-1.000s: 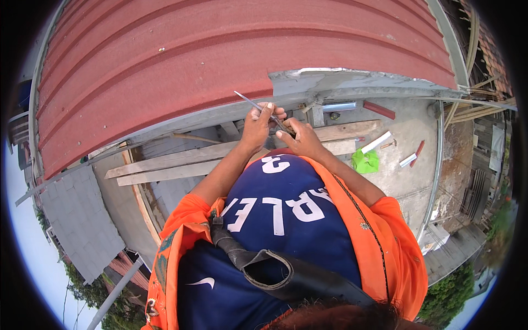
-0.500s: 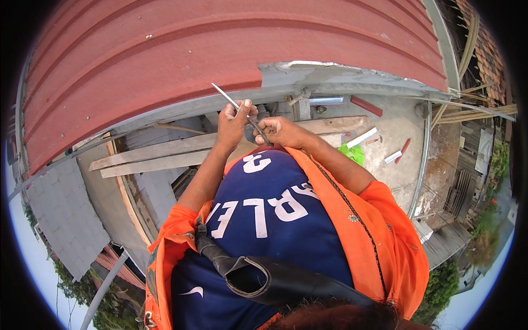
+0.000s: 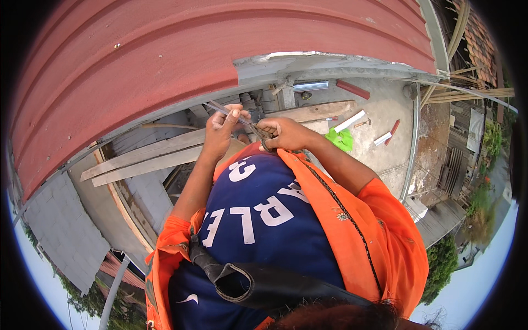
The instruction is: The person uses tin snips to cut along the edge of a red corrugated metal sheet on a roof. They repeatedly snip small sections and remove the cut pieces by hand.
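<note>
Found slender grey tool point(image 3: 254, 130), probably shears though too small to confirm, gripped by left hand point(image 3: 221, 127) and right hand point(image 3: 283, 133) before blue shirt point(image 3: 291, 242), and advised keeping fingers clear of edges.

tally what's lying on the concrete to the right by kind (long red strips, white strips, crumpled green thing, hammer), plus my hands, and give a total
Long red strips: 2
White strips: 2
Crumpled green thing: 1
Hammer: 1
Hands, left hand and right hand: 2
Total: 8
</note>
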